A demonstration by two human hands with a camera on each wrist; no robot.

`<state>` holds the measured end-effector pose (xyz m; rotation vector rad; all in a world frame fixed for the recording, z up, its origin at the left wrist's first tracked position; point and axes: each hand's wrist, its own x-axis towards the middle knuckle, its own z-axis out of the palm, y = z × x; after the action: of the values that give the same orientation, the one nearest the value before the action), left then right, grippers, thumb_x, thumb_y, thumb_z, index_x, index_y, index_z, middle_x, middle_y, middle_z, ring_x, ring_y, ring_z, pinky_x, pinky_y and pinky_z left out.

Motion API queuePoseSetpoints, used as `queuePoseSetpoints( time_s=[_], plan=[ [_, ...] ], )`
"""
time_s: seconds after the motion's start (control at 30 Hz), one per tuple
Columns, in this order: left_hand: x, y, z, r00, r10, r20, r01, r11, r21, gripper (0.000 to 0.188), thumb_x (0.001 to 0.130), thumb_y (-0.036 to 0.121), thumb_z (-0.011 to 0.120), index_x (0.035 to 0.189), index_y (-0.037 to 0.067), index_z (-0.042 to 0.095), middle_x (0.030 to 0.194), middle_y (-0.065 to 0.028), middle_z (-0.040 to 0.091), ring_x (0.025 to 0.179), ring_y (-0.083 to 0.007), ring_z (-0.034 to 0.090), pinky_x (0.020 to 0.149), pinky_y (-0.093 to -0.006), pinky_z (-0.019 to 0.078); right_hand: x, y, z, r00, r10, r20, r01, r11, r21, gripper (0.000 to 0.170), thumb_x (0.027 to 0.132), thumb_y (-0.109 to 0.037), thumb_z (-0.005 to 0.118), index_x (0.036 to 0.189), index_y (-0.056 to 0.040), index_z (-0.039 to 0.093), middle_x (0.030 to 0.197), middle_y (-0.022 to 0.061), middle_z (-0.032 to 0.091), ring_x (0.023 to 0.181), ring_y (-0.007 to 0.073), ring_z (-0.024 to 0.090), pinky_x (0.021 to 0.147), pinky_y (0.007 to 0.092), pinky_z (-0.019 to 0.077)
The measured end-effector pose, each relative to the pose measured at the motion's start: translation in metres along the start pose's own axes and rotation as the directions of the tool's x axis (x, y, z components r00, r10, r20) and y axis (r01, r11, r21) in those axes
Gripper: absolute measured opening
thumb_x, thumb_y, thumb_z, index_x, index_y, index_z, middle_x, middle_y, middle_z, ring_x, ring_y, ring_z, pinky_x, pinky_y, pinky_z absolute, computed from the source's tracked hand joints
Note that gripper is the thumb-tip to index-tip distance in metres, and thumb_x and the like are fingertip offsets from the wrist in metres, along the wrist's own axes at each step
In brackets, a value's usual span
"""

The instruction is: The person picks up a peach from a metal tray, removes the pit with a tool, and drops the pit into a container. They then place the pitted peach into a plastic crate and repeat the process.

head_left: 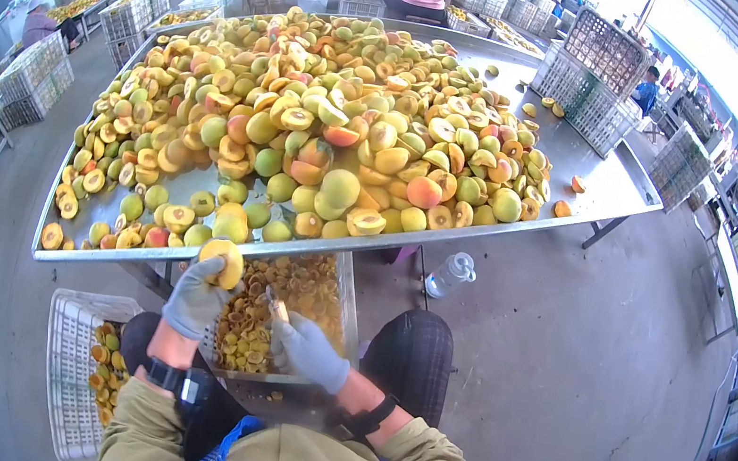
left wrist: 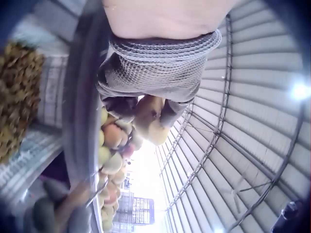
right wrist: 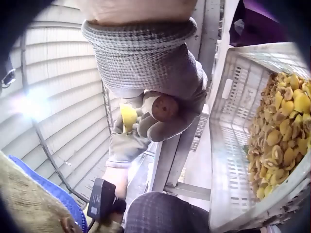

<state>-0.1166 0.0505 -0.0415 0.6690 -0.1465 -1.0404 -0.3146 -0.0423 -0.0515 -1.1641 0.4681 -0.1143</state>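
My gloved left hand (head_left: 194, 300) grips a cut yellow peach (head_left: 228, 265) at the front edge of the metal table. The same peach (left wrist: 151, 124) shows between thumb and fingers in the left wrist view. A tool with a pale wooden handle (head_left: 279, 308) and a thin metal tip is held in my gloved right hand (head_left: 312, 353), to the right of the peach and apart from it. From the right wrist, the handle's round butt end (right wrist: 165, 108) juts out of the curled fingers. Both hands are above a crate of cut peach pieces (head_left: 245, 346).
A heap of whole and halved peaches (head_left: 308, 126) covers much of the metal table (head_left: 600, 184). A white basket (head_left: 68, 357) with peach halves stands lower left. Plastic crates (head_left: 589, 96) rest on the table's right end. On the floor is a clear bottle (head_left: 451, 274).
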Motion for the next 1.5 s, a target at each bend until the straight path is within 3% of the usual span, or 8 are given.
queuePoseSetpoints(
  time_s=[0.37, 0.43, 0.57, 0.67, 0.77, 1.27, 1.4, 1.5],
  plan=[
    [-0.02, -0.037, 0.015, 0.991, 0.034, 0.131, -0.031, 0.999, -0.025, 0.033, 0.092, 0.027, 0.049, 0.116, 0.004, 0.049, 0.108, -0.0107, 0.057, 0.095, -0.0227, 0.058, 0.079, -0.0354, 0.0515, -0.006, -0.027, 0.024, 0.983, -0.124, -0.135, 0.058, 0.909, -0.412, 0.016, 0.094, -0.022, 0.046, 0.096, -0.0054, 0.047, 0.064, 0.0011, 0.049, 0.044, 0.0083, 0.043, 0.04, 0.0228, 0.0384],
    [-0.034, -0.03, 0.04, 0.99, 0.137, -0.029, -0.133, 0.985, 0.108, 0.035, 0.095, 0.032, 0.044, 0.116, 0.004, 0.048, 0.107, -0.0102, 0.057, 0.094, -0.0208, 0.058, 0.078, -0.0334, 0.0508, -0.005, -0.032, 0.027, 0.977, -0.18, -0.111, 0.085, 0.817, -0.57, 0.02, 0.094, -0.025, 0.047, 0.093, -0.0048, 0.048, 0.061, 0.0005, 0.047, 0.046, 0.0079, 0.045, 0.041, 0.0229, 0.0388],
    [-0.036, -0.031, 0.027, 0.9, 0.404, 0.166, -0.435, 0.803, 0.407, 0.037, 0.095, 0.035, 0.043, 0.113, 0.003, 0.05, 0.103, -0.0086, 0.058, 0.09, -0.0175, 0.059, 0.077, -0.0305, 0.0498, 0.016, -0.008, 0.019, 0.922, -0.386, -0.01, 0.239, 0.592, -0.77, 0.027, 0.093, -0.03, 0.051, 0.089, -0.003, 0.048, 0.06, -0.0005, 0.047, 0.048, 0.0063, 0.046, 0.041, 0.0238, 0.0372],
    [-0.037, -0.026, 0.028, 0.976, 0.217, 0.005, -0.212, 0.948, 0.238, 0.04, 0.097, 0.036, 0.038, 0.118, 0.003, 0.048, 0.108, -0.0084, 0.056, 0.095, -0.0158, 0.057, 0.083, -0.0268, 0.0462, 0.021, -0.01, 0.028, 0.878, -0.479, -0.012, 0.258, 0.494, -0.83, 0.027, 0.092, -0.028, 0.052, 0.087, -0.0017, 0.049, 0.059, 0.0058, 0.051, 0.05, 0.0166, 0.053, 0.045, 0.0314, 0.0402],
    [-0.036, -0.029, 0.032, 0.934, 0.357, -0.027, -0.324, 0.876, 0.357, 0.045, 0.097, 0.041, 0.036, 0.117, 0.003, 0.049, 0.108, -0.0073, 0.056, 0.095, -0.0145, 0.056, 0.083, -0.0273, 0.0463, 0.022, -0.011, 0.038, 0.812, -0.583, 0.012, 0.24, 0.314, -0.919, 0.024, 0.091, -0.024, 0.052, 0.087, -0.0005, 0.05, 0.063, 0.0153, 0.055, 0.06, 0.0322, 0.057, 0.052, 0.0398, 0.0423],
    [-0.003, -0.052, -0.002, 0.814, 0.557, -0.167, -0.429, 0.769, 0.474, 0.038, 0.092, 0.038, 0.05, 0.105, 0.003, 0.057, 0.095, -0.0052, 0.061, 0.081, -0.0093, 0.059, 0.068, -0.0228, 0.0495, 0.037, 0.003, 0.052, 0.861, -0.505, -0.054, 0.226, 0.476, -0.85, 0.029, 0.09, -0.026, 0.05, 0.086, 0.0023, 0.049, 0.072, 0.026, 0.057, 0.07, 0.0428, 0.056, 0.063, 0.047, 0.0442],
    [-0.016, -0.041, 0.021, 0.909, 0.41, -0.075, -0.363, 0.866, 0.344, 0.032, 0.091, 0.024, 0.054, 0.115, 0.003, 0.051, 0.102, -0.004, 0.057, 0.088, -0.0097, 0.055, 0.075, -0.0246, 0.0474, 0.027, -0.022, 0.048, 0.966, -0.119, -0.231, 0.073, 0.977, -0.2, 0.025, 0.092, -0.028, 0.051, 0.086, -0.0043, 0.05, 0.059, 0.0052, 0.051, 0.044, 0.0163, 0.05, 0.039, 0.0297, 0.0386],
    [-0.021, -0.036, 0.021, 0.955, 0.293, -0.044, -0.259, 0.897, 0.357, 0.034, 0.089, 0.014, 0.055, 0.121, 0.004, 0.048, 0.106, -0.0065, 0.057, 0.092, -0.013, 0.058, 0.074, -0.0272, 0.0513, 0.022, -0.048, 0.034, 0.968, -0.121, -0.221, 0.074, 0.975, -0.208, 0.024, 0.093, -0.03, 0.049, 0.087, -0.0062, 0.048, 0.058, 0.0001, 0.047, 0.041, 0.0083, 0.044, 0.036, 0.0237, 0.035]
  ],
)
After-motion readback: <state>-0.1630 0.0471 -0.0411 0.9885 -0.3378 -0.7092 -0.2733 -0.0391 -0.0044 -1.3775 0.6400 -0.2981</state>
